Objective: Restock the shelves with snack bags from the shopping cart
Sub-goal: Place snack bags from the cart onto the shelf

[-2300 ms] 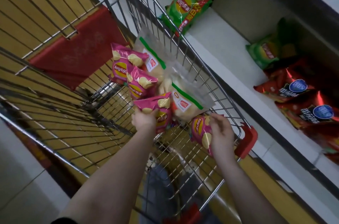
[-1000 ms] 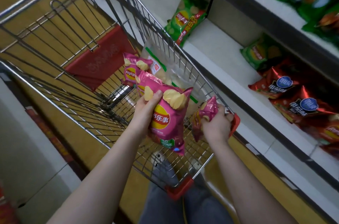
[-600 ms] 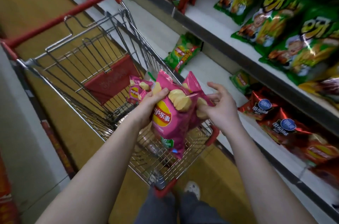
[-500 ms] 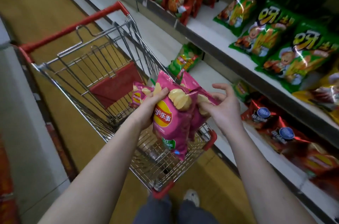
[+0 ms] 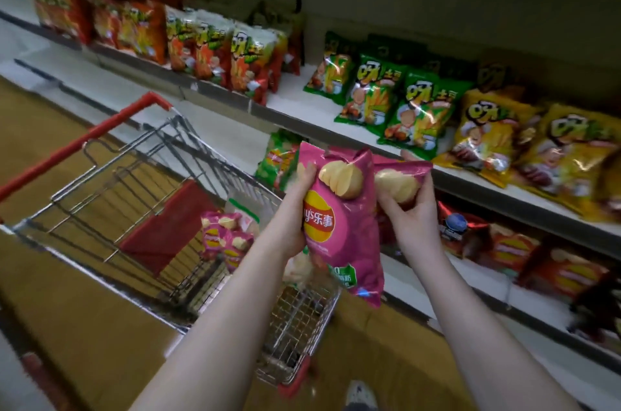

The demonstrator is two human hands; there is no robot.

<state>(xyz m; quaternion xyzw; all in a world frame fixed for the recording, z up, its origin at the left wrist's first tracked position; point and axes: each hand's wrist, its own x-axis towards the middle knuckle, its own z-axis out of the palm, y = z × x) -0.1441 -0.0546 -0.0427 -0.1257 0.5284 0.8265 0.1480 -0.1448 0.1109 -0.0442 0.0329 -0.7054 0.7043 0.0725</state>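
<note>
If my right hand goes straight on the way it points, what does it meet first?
Likely the green bags on the middle shelf, straight beyond the right hand and its pink bag. Depth is unclear; the shelf's front edge might come first.

Shop: stocked shelves [image 5: 302, 108], cart [image 5: 141, 209]
</note>
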